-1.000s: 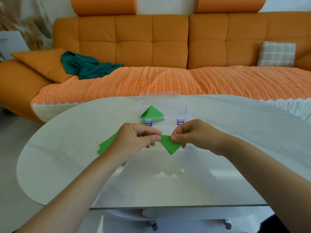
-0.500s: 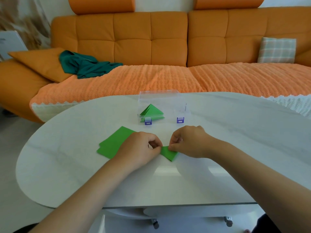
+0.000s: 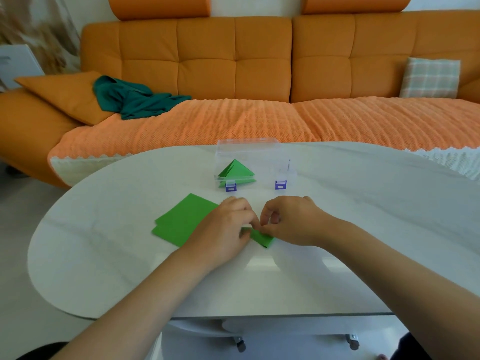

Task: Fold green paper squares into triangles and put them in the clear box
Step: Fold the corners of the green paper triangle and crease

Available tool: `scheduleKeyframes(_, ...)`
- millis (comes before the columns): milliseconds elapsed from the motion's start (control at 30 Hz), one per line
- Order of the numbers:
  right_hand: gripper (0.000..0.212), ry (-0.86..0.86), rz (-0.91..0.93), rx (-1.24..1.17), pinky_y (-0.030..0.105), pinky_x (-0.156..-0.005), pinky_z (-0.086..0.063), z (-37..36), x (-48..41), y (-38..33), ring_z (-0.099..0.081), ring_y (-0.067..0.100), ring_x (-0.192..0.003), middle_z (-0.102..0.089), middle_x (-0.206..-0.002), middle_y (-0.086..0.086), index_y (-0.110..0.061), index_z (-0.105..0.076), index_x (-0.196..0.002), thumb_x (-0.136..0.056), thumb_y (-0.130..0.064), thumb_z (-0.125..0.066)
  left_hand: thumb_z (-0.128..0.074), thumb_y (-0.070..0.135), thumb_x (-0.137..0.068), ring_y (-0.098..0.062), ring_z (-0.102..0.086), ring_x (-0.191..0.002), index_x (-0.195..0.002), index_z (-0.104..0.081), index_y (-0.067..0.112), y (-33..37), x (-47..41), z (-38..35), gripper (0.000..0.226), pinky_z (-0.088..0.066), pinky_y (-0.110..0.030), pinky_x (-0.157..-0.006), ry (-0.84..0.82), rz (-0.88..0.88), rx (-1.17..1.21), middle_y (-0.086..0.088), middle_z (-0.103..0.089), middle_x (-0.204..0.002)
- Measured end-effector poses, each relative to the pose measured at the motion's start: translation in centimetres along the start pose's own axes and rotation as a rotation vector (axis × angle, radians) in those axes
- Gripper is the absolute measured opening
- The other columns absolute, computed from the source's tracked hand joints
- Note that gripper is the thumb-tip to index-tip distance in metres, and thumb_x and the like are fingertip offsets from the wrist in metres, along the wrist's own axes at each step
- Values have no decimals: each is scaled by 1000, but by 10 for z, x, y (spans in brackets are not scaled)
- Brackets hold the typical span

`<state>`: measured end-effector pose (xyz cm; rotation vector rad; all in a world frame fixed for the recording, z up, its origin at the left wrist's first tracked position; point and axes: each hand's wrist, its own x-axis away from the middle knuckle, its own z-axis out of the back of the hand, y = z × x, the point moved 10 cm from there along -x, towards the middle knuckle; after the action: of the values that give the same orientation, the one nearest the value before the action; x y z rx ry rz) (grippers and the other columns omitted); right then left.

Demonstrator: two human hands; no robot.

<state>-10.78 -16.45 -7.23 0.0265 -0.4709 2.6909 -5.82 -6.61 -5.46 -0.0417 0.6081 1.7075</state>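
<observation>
The surface point(image 3: 363, 229) looks glossy, smooth white. The box point(image 3: 248, 149) is clear plastic; the squares point(image 3: 185, 222) are matt green paper. The sofa cover point(image 3: 233, 120) is rough, ribbed cloth.

light: bright, even | glare: pale sheen on table point(image 3: 285, 266) | edges: wide-angle bowing | focus: slightly soft

Pinching folded green piece point(image 3: 263, 239) between left hand point(image 3: 223, 229) and right hand point(image 3: 291, 222), low against white table point(image 3: 130, 268). Left of grip: stack of green squares point(image 3: 181, 222), partly hidden by left hand. Beyond grip: clear box point(image 3: 249, 149), folded triangles point(image 3: 236, 171) inside, purple latches point(image 3: 231, 187) facing grip.
</observation>
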Motion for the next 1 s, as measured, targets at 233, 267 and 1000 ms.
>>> scheduleKeyframes(233, 2, -16, -16, -129, 24, -77, -45, -4, -1, 3, -59, 6, -82, -61, -81, -16, -38, -66, -82, -80, -39, -67, -43, 21, -85, -13, -55, -89, -105, -74, 23, 14, 13, -12, 37, -51, -35, -76, -99, -102, -11, 7, -65, -97)
scheduleKeyframes(267, 2, -14, -16, -142, 24, -76, -47, -4, -1, 4, -59, 7, -81, -61, -81, -16, -38, -66, -81, -80, -39, -67, -44, 22, -85, -13, -54, -89, -109, -73, 24, 15, 15, -13, 38, -50, -34, -77, -112, -103, -27, 7, -63, -98)
scheduleKeyframes(1000, 24, -141, -38, -271, 22, -76, -48, 1, 6, 19, -53, 5, -74, -59, -98, -7, -40, -71, -97, -75, -37, -81, -46, 47, -87, -3, -35, -105, -130, -54, 45, 18, 26, -24, 43, -41, -30, -93, -210, -8, -17, 19, -40, -108)
